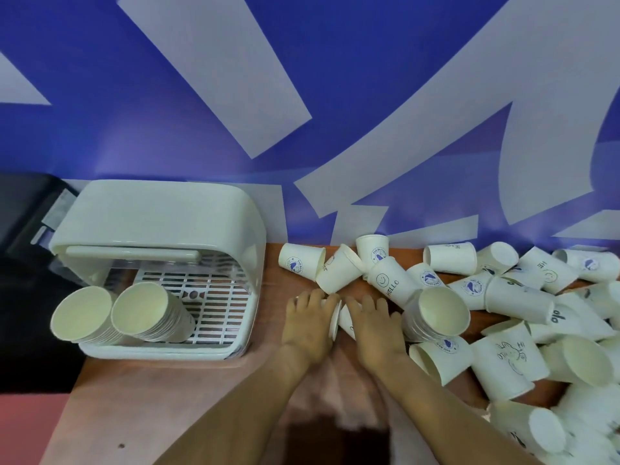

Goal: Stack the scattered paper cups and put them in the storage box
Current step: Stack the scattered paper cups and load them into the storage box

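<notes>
My left hand (310,322) and my right hand (372,325) lie side by side on the brown table (141,397). Each grips a white paper cup lying on its side, and the two cups (336,318) meet rim to rim between the hands, mostly hidden under the fingers. A stack of nested cups (436,313) leans just right of my right hand. Several loose printed cups (391,283) lie scattered behind and to the right. The white storage box (157,229) stands at the left with its lid up, holding two cup stacks (147,312).
A blue and white wall (302,95) rises right behind the table. A dark object (23,229) sits left of the box. The heap of cups (553,347) covers the table's right side to the edge. Bare tabletop shows in front of the box.
</notes>
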A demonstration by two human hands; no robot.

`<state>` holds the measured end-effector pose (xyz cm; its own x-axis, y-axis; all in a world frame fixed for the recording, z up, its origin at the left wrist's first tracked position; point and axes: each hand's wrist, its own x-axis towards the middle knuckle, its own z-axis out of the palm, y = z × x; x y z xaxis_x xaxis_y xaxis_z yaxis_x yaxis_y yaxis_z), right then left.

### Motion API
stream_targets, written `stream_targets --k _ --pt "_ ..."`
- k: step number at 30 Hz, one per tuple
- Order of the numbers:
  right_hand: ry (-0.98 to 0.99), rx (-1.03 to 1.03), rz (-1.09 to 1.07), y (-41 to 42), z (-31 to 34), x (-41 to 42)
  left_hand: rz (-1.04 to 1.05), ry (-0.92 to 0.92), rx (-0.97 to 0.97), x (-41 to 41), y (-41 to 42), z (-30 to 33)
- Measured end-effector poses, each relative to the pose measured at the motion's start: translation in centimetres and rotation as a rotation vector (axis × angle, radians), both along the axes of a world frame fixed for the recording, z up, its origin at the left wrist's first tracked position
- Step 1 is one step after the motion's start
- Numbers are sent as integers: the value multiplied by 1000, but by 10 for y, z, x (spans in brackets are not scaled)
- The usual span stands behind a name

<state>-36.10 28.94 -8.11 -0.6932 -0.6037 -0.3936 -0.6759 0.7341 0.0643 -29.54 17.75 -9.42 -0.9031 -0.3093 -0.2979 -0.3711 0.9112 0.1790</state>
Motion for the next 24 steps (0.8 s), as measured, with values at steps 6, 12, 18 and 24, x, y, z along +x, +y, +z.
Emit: stream_targets --k 6,12,18,24 --pt "-95 -50 -32 13 -6 22 2 -163 6 34 9 10" --pt "-154 -16 -79 33 -3 56 25 -278 79 83 23 19" --pt "-181 -72 -45 49 18 78 150 -171 233 127 17 41" --pt "-340 -462 -177 54 45 85 268 113 340 156 11 75"
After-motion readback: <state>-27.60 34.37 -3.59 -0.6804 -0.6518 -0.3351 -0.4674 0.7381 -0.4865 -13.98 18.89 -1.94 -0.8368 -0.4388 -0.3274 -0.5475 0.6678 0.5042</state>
